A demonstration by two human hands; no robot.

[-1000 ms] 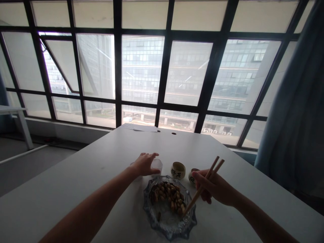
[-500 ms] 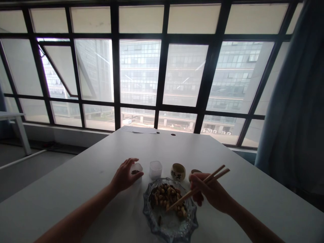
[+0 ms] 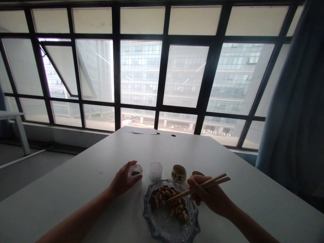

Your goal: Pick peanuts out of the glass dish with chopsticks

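Observation:
My left hand [image 3: 123, 179] wraps thumb and fingers round a small clear plastic cup [image 3: 139, 167] that has some dark bits in its bottom. My right hand [image 3: 209, 194] is closed on a pair of wooden chopsticks [image 3: 182, 193]. Their tips touch or hover just over the brown nuts [image 3: 180, 208] heaped with darker pieces in a scalloped glass bowl [image 3: 148, 221]. A second translucent plastic cup [image 3: 156, 171] stands beside the first. To its right is a pale round cup with black characters [image 3: 178, 174]. Another round cup [image 3: 196, 174] is partly hidden behind my right hand.
Papers [image 3: 141, 131] lie at the far end of the white table [image 3: 101, 172], near two dark round holes. Large black-framed windows rise beyond it. A blue curtain [image 3: 280, 111] hangs at the right, and another white table [image 3: 15, 116] stands at the left.
My left hand has closed more around the plastic cup. The chopstick tips have moved up across the bowl into the nuts. A dark piece at the bowl's lower left no longer shows there.

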